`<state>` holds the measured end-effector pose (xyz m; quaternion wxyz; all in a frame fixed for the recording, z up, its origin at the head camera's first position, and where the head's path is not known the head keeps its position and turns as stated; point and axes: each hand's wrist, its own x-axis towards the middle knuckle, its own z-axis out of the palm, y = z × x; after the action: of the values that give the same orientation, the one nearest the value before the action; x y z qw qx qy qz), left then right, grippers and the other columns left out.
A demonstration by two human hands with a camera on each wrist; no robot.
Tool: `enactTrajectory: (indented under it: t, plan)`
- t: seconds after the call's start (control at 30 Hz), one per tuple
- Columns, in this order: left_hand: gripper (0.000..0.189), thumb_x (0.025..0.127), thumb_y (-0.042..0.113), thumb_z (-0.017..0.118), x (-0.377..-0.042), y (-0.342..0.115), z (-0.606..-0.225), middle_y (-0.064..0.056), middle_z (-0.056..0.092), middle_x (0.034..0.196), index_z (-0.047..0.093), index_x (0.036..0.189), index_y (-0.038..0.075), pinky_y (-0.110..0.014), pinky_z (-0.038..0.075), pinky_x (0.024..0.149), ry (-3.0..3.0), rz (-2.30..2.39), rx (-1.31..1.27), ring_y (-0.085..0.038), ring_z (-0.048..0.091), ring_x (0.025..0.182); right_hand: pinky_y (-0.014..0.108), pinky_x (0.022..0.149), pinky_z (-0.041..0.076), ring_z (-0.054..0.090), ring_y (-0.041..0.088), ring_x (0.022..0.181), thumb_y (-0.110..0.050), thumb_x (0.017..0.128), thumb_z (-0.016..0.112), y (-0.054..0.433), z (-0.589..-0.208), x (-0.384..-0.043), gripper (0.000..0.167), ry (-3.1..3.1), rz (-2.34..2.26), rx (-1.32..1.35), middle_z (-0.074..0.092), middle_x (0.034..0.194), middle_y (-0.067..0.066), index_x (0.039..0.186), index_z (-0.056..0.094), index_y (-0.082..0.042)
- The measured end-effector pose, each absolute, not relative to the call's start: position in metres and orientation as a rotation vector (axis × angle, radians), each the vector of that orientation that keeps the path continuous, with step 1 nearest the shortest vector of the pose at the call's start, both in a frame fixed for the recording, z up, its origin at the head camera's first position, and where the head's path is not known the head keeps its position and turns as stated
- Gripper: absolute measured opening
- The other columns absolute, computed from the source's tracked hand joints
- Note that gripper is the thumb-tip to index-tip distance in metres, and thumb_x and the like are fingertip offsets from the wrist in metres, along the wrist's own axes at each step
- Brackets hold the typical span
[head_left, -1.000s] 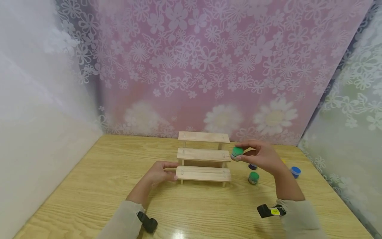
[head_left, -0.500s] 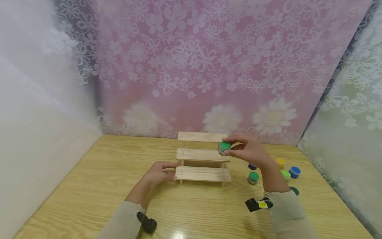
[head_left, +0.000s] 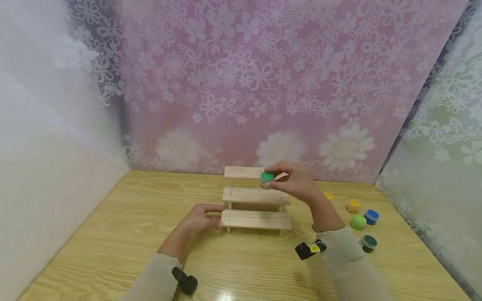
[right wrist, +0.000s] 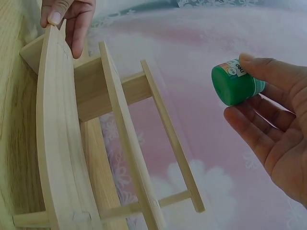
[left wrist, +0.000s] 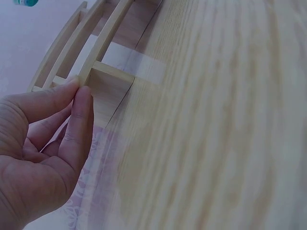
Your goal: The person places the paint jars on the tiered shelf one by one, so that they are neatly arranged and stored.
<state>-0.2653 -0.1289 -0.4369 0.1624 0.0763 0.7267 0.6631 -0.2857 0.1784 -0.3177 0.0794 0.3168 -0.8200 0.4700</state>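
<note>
A three-step wooden display stand (head_left: 256,219) stands at the middle of the table. My left hand (head_left: 201,218) pinches the left end of its lowest step; in the left wrist view the thumb and fingers (left wrist: 82,115) meet at that step's corner. With thumb and fingertips my right hand (head_left: 295,182) grips a small green-lidded paint jar (head_left: 266,179), up in front of the top step and above the middle one. The right wrist view has the green jar (right wrist: 235,85) with its printed label partly under the thumb, apart from the stand.
To the right lie more jars: a yellow one (head_left: 352,206), a blue one (head_left: 371,216), a light green one (head_left: 358,222) and a dark green one (head_left: 368,243). Another yellow lid (head_left: 328,196) shows beside the right forearm. A flowered curtain (head_left: 226,92) hangs behind the table.
My right hand has carried the green jar leftward and slightly up, from beside the stand to over its steps. The left hand has stayed on the lowest step.
</note>
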Motion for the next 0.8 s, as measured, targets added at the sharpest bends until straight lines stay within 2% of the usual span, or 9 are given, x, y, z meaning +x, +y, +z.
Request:
enactTrajectory:
  t: [0.2,0.5,0.8]
  plan:
    - [0.053,0.081,-0.012,0.071,-0.264,-0.131,-0.438,-0.025,0.060,0.124,0.057,0.132,-0.006,-0.039,0.057,0.079,2.079,1.883,0.226,-0.030,0.066,0.103,0.031,0.075,0.057,0.063,0.022,0.094,-0.016,0.080,0.083,0.162,-0.315,-0.290,0.037,-2.462,1.448,0.895,0.067,0.102,0.006,0.113,0.072,-0.007]
    - [0.053,0.081,-0.012,0.071,-0.263,-0.130,-0.439,-0.025,0.058,0.128,0.058,0.132,-0.005,-0.039,0.057,0.079,2.067,1.889,0.219,-0.031,0.066,0.104,0.031,0.080,0.055,0.061,0.022,0.099,-0.025,0.081,0.082,0.144,-0.313,-0.300,0.041,-2.511,1.411,0.790,0.066,0.107,0.002,0.117,0.071,-0.009]
    - [0.054,0.080,-0.012,0.072,-0.268,-0.129,-0.440,-0.024,0.057,0.130,0.059,0.131,-0.004,-0.038,0.057,0.080,2.071,1.892,0.222,-0.032,0.064,0.108,0.035,0.081,0.055,0.062,0.022,0.098,-0.025,0.081,0.082,0.129,-0.316,-0.315,0.043,-2.507,1.450,0.712,0.066,0.108,0.005,0.121,0.070,-0.011]
